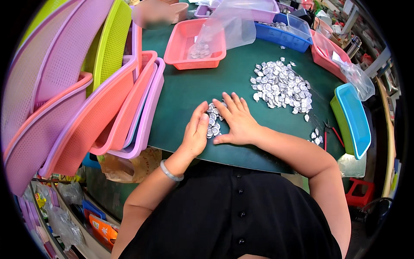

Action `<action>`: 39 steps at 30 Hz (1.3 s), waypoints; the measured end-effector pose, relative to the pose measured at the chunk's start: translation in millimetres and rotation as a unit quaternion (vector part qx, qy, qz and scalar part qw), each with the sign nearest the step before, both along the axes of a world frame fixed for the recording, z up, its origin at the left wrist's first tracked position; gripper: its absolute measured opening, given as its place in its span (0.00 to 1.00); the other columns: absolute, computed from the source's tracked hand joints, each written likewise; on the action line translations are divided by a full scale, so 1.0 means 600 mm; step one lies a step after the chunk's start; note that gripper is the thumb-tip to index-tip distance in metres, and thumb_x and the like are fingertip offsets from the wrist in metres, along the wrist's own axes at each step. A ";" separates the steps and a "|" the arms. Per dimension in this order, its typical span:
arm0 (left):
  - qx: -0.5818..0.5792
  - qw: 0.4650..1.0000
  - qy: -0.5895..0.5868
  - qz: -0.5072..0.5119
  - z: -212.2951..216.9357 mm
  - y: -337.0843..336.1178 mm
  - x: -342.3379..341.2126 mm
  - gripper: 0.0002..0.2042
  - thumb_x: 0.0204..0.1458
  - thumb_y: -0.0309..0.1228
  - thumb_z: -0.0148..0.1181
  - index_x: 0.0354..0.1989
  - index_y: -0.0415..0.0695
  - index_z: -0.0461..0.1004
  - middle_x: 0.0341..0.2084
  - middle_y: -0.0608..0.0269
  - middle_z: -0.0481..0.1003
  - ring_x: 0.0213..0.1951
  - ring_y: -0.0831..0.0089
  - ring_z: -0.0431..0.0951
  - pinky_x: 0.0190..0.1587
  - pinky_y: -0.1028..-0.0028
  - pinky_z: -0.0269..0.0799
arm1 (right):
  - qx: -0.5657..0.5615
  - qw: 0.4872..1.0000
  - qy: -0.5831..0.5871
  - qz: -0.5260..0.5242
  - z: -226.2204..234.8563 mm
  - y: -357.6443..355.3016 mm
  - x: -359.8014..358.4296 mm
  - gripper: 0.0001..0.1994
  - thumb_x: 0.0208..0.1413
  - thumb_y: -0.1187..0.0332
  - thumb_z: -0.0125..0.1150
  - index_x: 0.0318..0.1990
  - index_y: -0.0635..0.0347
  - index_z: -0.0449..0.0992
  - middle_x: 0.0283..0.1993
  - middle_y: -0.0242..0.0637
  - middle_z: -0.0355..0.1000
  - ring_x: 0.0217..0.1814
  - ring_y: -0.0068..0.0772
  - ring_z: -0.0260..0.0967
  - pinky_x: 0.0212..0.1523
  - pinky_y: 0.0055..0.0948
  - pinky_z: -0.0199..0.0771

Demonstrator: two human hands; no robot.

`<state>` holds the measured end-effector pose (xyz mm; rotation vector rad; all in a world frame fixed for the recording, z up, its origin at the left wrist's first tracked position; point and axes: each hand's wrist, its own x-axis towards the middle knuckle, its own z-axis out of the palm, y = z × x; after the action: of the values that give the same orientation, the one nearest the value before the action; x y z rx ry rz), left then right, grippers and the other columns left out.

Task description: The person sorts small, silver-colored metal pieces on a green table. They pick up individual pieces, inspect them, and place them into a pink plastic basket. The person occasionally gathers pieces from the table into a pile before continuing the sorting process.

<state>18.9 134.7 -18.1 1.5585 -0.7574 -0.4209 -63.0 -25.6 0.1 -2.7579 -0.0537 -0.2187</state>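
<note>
On the dark green table (181,99), a small heap of silvery metal pieces (213,125) lies between my two hands. My left hand (196,131), with a pale bangle on its wrist, stands on edge along the heap's left side, fingers stretched out. From the right, my right hand (238,124) reaches in with fingers spread, its fingertips at the heap's upper edge. Neither hand grips anything that I can see. Farther right and back is a much larger pile of similar silvery pieces (282,86). A few loose ones (317,137) lie near red-handled pliers (338,136).
Stacked pink, purple and lime baskets (108,112) crowd the left side. At the back are a pink basket (194,62) with pieces inside, a clear plastic bag (235,28) and a blue basket (282,39). A blue-and-green basket (355,121) stands at the right edge.
</note>
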 end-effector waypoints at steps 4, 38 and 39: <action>-0.188 0.967 0.170 -0.016 -0.022 -0.012 -0.011 0.27 0.62 0.44 0.34 0.64 0.40 0.43 0.61 0.47 0.48 0.64 0.60 0.47 0.65 0.64 0.39 | -0.015 0.998 -0.054 0.029 -0.009 0.020 0.036 0.50 0.32 0.36 0.63 0.62 0.56 0.54 0.62 0.57 0.51 0.64 0.64 0.45 0.62 0.55 0.44; 0.116 0.849 -0.506 0.100 0.302 -0.221 0.071 0.14 0.50 0.36 0.53 0.43 0.46 0.76 0.42 0.48 0.69 0.47 0.53 0.69 0.49 0.59 0.64 | 0.435 0.898 -0.061 0.015 -0.001 -0.022 0.095 0.08 0.47 0.74 0.59 0.36 0.62 0.69 0.26 0.30 0.68 0.25 0.16 0.64 0.26 0.19 0.66; 0.177 0.845 -0.498 0.081 0.313 -0.231 0.074 0.14 0.50 0.38 0.53 0.42 0.45 0.76 0.42 0.47 0.70 0.47 0.52 0.69 0.49 0.58 0.64 | 0.477 0.879 -0.019 -0.004 0.003 -0.028 0.091 0.08 0.46 0.74 0.59 0.36 0.62 0.70 0.26 0.30 0.68 0.25 0.16 0.64 0.26 0.19 0.65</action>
<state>63.2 -3.7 169.7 2.1763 -1.3660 0.4758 -8.6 -42.5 2.2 -1.7645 0.0466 -0.2209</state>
